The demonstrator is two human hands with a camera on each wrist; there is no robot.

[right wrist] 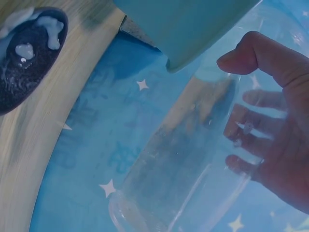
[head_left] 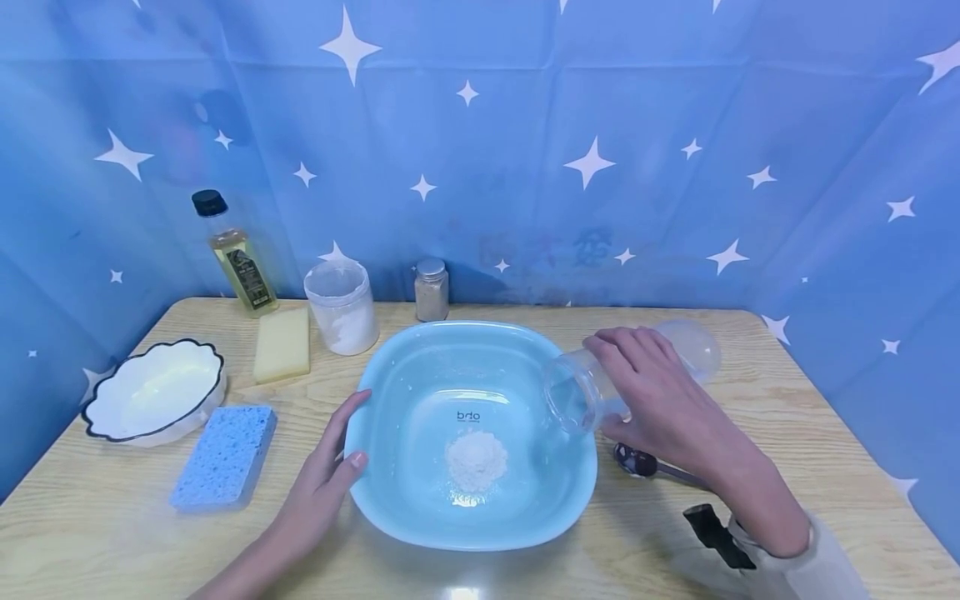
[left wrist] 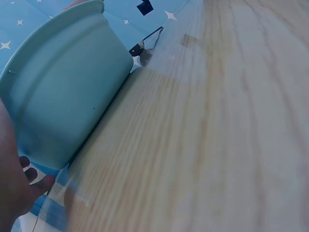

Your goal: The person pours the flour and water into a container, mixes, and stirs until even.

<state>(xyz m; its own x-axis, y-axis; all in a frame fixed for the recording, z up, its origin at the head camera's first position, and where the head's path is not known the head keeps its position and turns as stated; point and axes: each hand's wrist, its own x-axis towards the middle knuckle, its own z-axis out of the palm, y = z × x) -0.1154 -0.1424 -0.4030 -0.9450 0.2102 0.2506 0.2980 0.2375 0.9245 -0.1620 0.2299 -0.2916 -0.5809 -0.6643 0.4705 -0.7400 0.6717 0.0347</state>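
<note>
A light blue plastic basin (head_left: 468,533) stands on the table with a small heap of white powder (head_left: 476,460) on its bottom. My left hand (head_left: 322,479) holds the basin's left side, thumb and index finger at the rim; the left wrist view shows other fingertips near the outer wall (left wrist: 63,96). With my right hand (head_left: 660,396) I grip a clear jar (head_left: 577,392), tilted so its mouth is over the basin's right part. No powder shows inside the jar (right wrist: 178,154) in the right wrist view. A dark spoon (head_left: 636,461) with white residue lies right of the basin.
Behind on the left stand an oil bottle (head_left: 243,267), a yellow sponge (head_left: 282,346) and a tub of white powder (head_left: 345,312). A small shaker jar (head_left: 431,292) stands behind the basin. A scalloped white bowl (head_left: 157,392) and blue sponge (head_left: 225,457) are at left, a clear rounded thing (head_left: 693,346) at right.
</note>
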